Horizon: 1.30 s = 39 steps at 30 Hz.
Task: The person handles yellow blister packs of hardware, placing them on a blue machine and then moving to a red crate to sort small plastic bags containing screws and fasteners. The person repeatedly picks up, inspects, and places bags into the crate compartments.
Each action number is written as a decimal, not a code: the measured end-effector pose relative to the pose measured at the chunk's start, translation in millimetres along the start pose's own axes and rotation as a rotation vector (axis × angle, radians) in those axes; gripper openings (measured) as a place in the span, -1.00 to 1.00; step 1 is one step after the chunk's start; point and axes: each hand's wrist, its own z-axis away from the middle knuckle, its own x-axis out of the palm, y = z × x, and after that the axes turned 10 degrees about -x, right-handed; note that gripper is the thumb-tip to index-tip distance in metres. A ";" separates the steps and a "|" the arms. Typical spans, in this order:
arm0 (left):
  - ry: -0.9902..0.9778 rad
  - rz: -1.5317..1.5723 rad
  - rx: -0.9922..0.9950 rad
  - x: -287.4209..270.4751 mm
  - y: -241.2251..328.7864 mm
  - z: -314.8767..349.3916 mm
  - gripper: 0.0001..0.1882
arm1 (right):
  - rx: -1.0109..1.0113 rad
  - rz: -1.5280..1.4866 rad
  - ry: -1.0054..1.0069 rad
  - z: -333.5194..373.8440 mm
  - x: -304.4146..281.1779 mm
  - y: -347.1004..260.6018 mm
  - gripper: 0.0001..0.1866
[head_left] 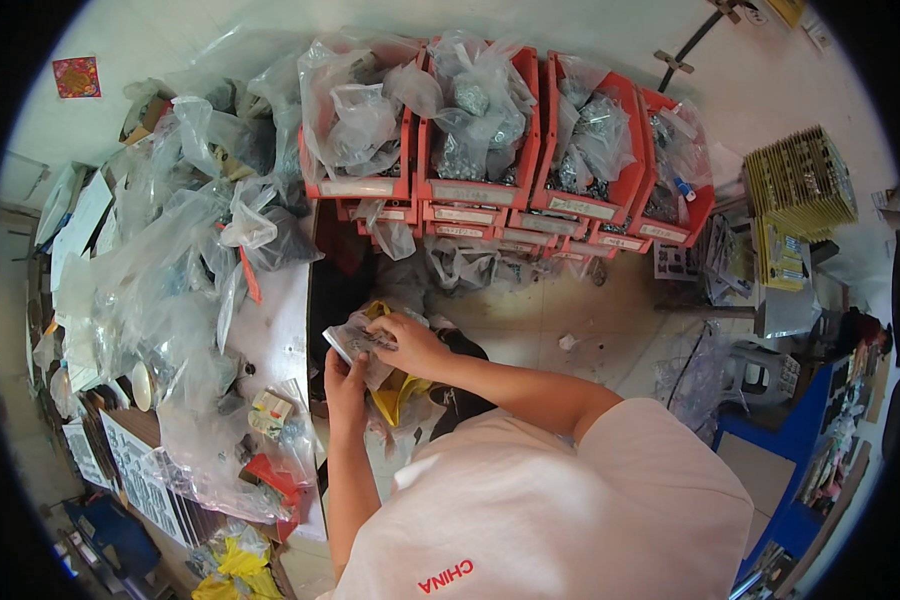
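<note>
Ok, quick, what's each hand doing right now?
Left hand: closed, holding a clear packet by its near edge.
Right hand: fingers bent over the same packet; whether they pinch it can't be told.

**Table side jammed, floor side open**

To the left, the way is blocked by a bulky heap of clear plastic bags [135, 285] on the white tabletop [282, 345]; just a narrow bare strip is left, along the edge facing the left hand [345, 386]. Ahead, passage is barred by stacked red plastic bins [634, 185]! Below the right hand [410, 346], space is crowded by a yellow plastic bag [395, 400]. Rightward, room is offered over beige floor tiles [610, 325], bounded by a grey plastic stool [755, 372].
</note>
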 end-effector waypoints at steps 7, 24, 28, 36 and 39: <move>-0.054 -0.053 -0.011 10.7 -8.9 57.3 -0.51 | 0.153 -0.140 -0.122 30.2 -8.2 -21.0 -0.45; -0.003 -0.200 0.186 29.9 -60.1 118.8 -0.31 | 0.029 0.402 -0.255 90.8 -40.8 -91.8 -0.64; 0.083 0.130 0.161 12.4 -58.2 130.6 -0.38 | -0.037 0.056 -0.642 47.4 -61.9 -94.5 -0.51; 0.357 0.321 0.012 15.4 -66.2 104.1 -0.53 | -0.083 0.969 0.552 -124.0 -308.5 -16.1 -0.47; 0.398 0.366 -0.022 60.3 -56.1 68.2 -0.55 | -0.009 0.934 0.272 -169.2 -365.3 18.0 -0.51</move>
